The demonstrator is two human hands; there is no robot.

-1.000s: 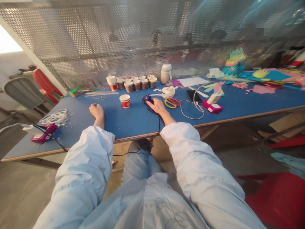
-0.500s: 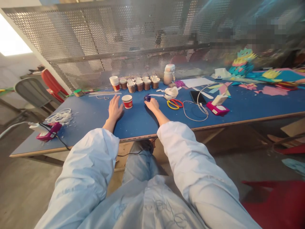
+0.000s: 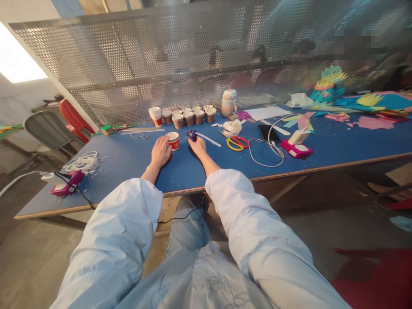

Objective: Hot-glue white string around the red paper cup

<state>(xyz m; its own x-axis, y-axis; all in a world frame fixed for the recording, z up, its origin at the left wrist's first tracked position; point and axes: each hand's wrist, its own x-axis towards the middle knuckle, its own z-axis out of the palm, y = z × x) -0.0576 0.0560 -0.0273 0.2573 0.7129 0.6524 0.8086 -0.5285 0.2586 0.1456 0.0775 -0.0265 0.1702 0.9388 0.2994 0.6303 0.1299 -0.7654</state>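
My left hand (image 3: 161, 152) is curled against the left side of a red-and-white paper cup (image 3: 174, 141), its fingertips at the rim. The cup stands upright on the blue table (image 3: 128, 165) and its left edge is hidden by the fingers. Just to the right, my right hand (image 3: 198, 147) is closed round a dark purple glue gun (image 3: 192, 135). A white glue stick (image 3: 209, 139) juts out of the gun's back toward the right. The gun's nozzle is too small to make out clearly.
Behind stand several brown-filled cups (image 3: 189, 117), stacked paper cups (image 3: 156, 116) and a bottle (image 3: 228, 103). Scissors (image 3: 237, 143), a phone (image 3: 268, 133), a cable and a pink power strip (image 3: 296, 148) lie right. Another power strip (image 3: 69, 183) is left. A perforated metal screen (image 3: 135, 64) backs the table.
My left hand has moved right from beside the paper cup onto it. My right hand has brought the glue gun slightly left, closer to the cup, and the glue stick now slants toward me.
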